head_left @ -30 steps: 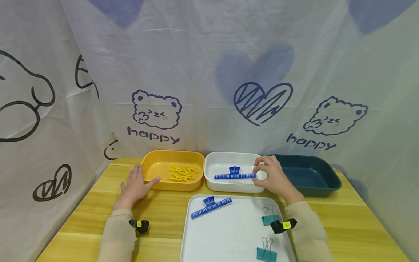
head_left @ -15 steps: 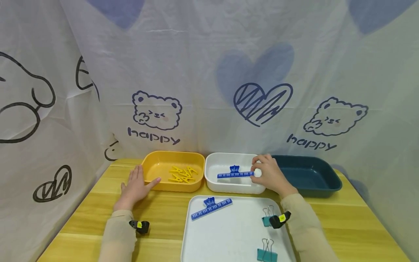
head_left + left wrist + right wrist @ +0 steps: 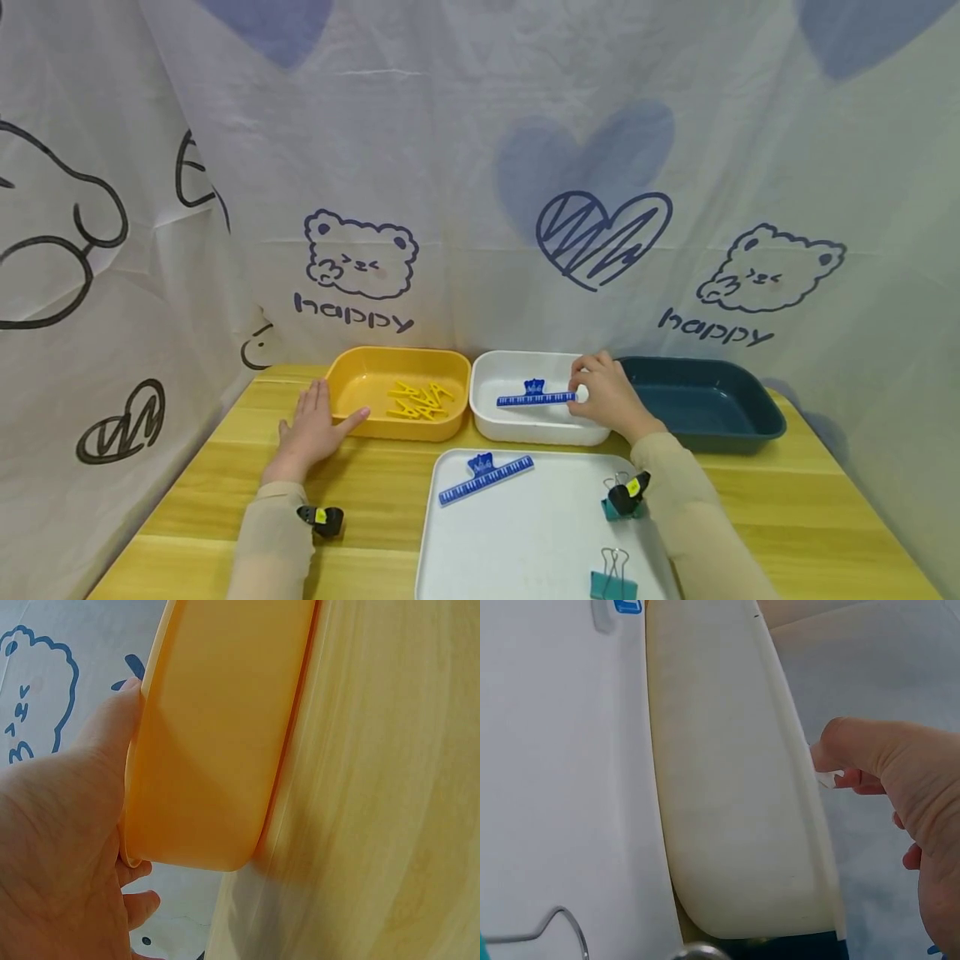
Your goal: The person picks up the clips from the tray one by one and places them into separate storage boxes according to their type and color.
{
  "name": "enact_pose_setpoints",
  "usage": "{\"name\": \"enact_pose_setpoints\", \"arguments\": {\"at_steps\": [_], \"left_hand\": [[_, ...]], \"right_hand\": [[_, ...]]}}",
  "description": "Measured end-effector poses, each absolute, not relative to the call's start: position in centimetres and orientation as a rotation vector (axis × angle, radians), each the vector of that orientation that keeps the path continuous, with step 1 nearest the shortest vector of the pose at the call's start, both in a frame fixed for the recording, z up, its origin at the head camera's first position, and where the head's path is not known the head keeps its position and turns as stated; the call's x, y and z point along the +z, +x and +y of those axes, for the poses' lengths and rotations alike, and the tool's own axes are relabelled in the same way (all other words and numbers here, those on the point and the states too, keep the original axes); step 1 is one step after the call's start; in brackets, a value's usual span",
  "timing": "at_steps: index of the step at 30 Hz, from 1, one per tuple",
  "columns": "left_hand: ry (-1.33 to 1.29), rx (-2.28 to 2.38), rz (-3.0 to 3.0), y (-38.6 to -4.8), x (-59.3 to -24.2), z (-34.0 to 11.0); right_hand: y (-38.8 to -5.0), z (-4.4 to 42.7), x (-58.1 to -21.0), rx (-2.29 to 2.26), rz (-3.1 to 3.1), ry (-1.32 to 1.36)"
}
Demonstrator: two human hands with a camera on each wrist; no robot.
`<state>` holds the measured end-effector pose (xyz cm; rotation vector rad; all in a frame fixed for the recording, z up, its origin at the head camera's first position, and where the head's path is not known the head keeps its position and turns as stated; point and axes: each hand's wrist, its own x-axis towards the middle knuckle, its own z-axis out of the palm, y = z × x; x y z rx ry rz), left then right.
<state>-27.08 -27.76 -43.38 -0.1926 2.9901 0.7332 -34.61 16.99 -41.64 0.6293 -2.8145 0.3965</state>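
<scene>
My right hand (image 3: pixel 609 398) pinches the right end of a blue clip with a piano-key pattern (image 3: pixel 534 399), holding it level over the white bin (image 3: pixel 498 429). In the right wrist view, the fingertips meet beyond the bin's rim, and most of the clip is hidden. My left hand (image 3: pixel 311 429) rests on the left end of the yellow bin (image 3: pixel 412 427), its fingers along the outside and thumb over the front rim. Several yellow clothespins (image 3: pixel 420 400) lie inside that bin. A second blue piano-key clip (image 3: pixel 486 481) lies on the white tray (image 3: pixel 525 542).
Two teal binder clips lie on the tray's right side: one near the front (image 3: pixel 613 585), the other (image 3: pixel 611 507) partly behind the right wrist camera. A dark teal bin (image 3: pixel 712 400) stands right of the white bin. A printed curtain (image 3: pixel 480 167) hangs behind the wooden table (image 3: pixel 375 517).
My right hand has shifted slightly left and up with the blue clip, and its forearm has swung left. My left hand has stayed on the yellow bin.
</scene>
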Motion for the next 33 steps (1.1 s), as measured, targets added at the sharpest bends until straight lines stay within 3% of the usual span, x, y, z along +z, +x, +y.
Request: {"name": "enact_pose_setpoints", "arguments": {"at_steps": [33], "left_hand": [[-0.191, 0.747, 3.008, -27.4, -44.0, -28.2]], "right_hand": [[-38.0, 16.7, -45.1, 0.107, -2.835, 0.639]]}}
